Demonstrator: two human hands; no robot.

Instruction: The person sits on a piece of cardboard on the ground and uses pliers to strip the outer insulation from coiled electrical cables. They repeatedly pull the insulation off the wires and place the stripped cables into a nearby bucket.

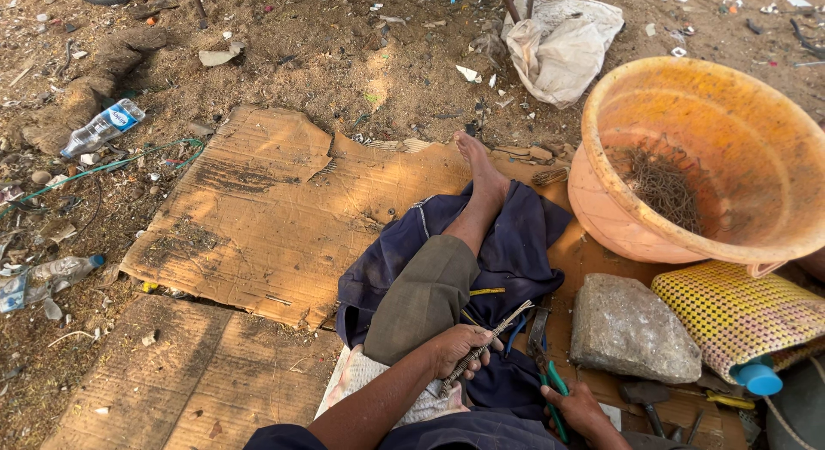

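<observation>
Though thin, looks stiff and springy: a bundle of wire rods (483,347), grey and gritty, light enough for one hand, likely to splay or slide apart if held loosely. Lies slantwise over the lap, beside the bent knee, lower end buried in the left hand (458,347), upper end fanning out toward the pliers (543,364). Clenched round the lower half of the rods, that left hand, fingers wrapped tight. Best taken about there or at mid-length, at the tightest-packed part; sharp-looking tips best avoided. Closed on the green handles of the pliers, the right hand (577,409), with the nose pointing up toward the rod tips; touching them or not, cannot tell.

Underneath, a blue cloth (516,244) spread over cardboard (258,218), with one bare leg stretched across. Just right of the pliers, a grey stone (632,330), heavy-looking, hemming in the right hand. Beyond it, an orange basin (713,149), tilted, holding a tangle of rusty wire (662,188). Near the stone, a yellow woven mat (730,312) and a hammer (644,391). Well apart on the dirt to the left, a plastic bottle (103,128); at the top, a white sack (563,42).
</observation>
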